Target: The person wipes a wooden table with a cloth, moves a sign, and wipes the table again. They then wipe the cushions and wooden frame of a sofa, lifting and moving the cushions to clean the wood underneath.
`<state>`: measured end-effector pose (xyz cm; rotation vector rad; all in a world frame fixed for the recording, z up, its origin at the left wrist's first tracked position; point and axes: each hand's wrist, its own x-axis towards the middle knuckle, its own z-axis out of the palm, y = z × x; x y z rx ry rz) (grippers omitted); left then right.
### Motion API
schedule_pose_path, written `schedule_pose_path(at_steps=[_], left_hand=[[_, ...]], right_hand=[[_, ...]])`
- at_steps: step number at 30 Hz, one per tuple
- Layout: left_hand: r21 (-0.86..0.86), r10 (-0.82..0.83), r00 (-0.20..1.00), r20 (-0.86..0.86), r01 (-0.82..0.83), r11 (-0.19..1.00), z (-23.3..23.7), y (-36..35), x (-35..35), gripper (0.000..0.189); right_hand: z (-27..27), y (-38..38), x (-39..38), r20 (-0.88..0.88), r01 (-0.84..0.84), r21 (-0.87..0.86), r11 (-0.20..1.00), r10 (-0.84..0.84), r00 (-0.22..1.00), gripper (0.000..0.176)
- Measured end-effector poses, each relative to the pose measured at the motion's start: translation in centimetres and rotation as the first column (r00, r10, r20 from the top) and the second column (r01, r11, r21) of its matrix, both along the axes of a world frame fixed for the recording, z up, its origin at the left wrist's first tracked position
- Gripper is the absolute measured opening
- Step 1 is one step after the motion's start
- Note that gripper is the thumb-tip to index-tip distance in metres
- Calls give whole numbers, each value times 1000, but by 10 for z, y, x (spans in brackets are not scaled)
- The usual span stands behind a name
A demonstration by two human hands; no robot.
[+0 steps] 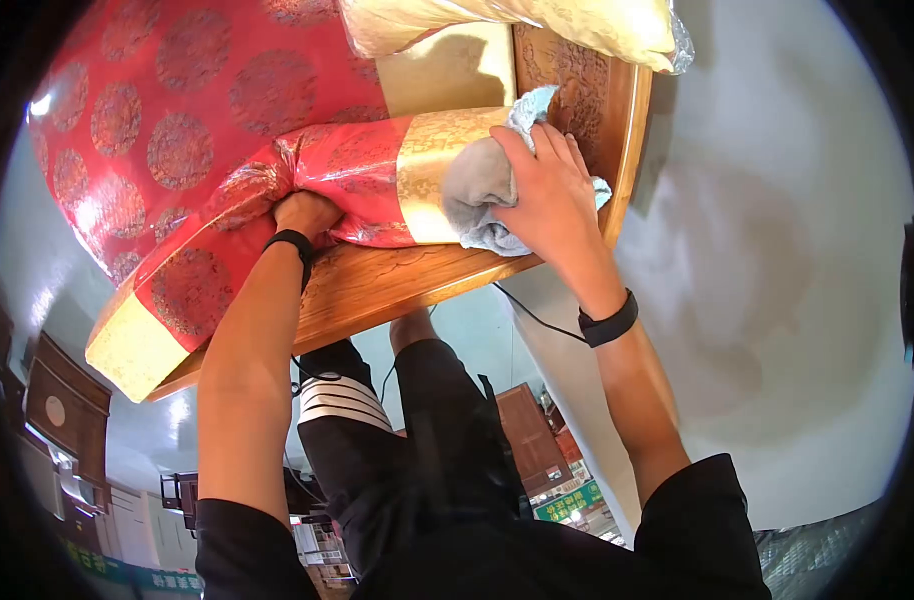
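Closest to the wearer, two bare forearms reach out to a carved brown wooden seat frame (397, 285). The left hand (302, 215), with a black wristband (295, 240), is pushed into the fold under a red-and-gold brocade bolster cushion (367, 165). Its fingers are buried in the fabric, so I cannot tell whether they grip it or only press. The right hand (549, 190) lies flat, fingers spread, on a crumpled grey-blue cloth (477, 185) and pins it against the bolster's gold end, just beside the frame's corner.

The bolster sits close to the frame's front edge, and a hard push from either hand could roll it off. Only a flat palm holds the cloth, so it could slip away over the corner. It could also snag in the carved relief.

Beyond lie a red seat cushion with round medallions (177, 120) and a cream cushion in clear plastic (537, 25).
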<state>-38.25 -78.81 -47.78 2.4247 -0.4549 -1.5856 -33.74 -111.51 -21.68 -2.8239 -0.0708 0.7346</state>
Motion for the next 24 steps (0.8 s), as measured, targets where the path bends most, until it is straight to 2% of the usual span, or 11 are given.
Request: schedule_pose_path(at_steps=[2,4,6,8,10,11,14,19,21,22,24], left_hand=[[6,-26,999,-24,26,1000,6,-5,5,54],[15,-61,997,-47,61,998,21,-12,12,54],[25,51,998,27,-52,998,38,-19,18,54],[-58,58,998,33,-56,997,34,-17,16,59],[125,93,990,-106,-79,989,57,-29,34,59],[154,43,983,-180,-15,988,57,-30,38,56],[205,106,972,-211,-63,977,83,-36,47,51],[84,146,988,-52,-141,986,145,1,36,38],[-191,329,941,-82,-339,921,168,44,28,36],[-318,407,906,-117,-422,849,181,67,23,37],[-321,574,818,-41,-555,767,226,117,32,38]], right_hand=[[-10,6,1,-3,24,17,1000,-24,1000,79],[-28,23,3,-65,30,-107,994,-37,997,79],[-51,14,8,-70,37,-95,995,-43,997,83],[-57,7,16,-104,5,-76,997,-13,994,87],[-65,2,24,-151,-19,-92,996,5,989,90],[-69,0,27,-184,-32,-109,994,11,983,91],[-87,-4,28,-182,-52,-140,989,26,983,94],[-91,-1,25,-204,-24,-282,959,-35,978,96],[-90,4,30,-199,-41,-298,954,-20,980,97],[-87,8,38,-300,-42,-328,944,-62,952,102],[-86,14,43,-397,-46,-348,936,-103,912,106]])
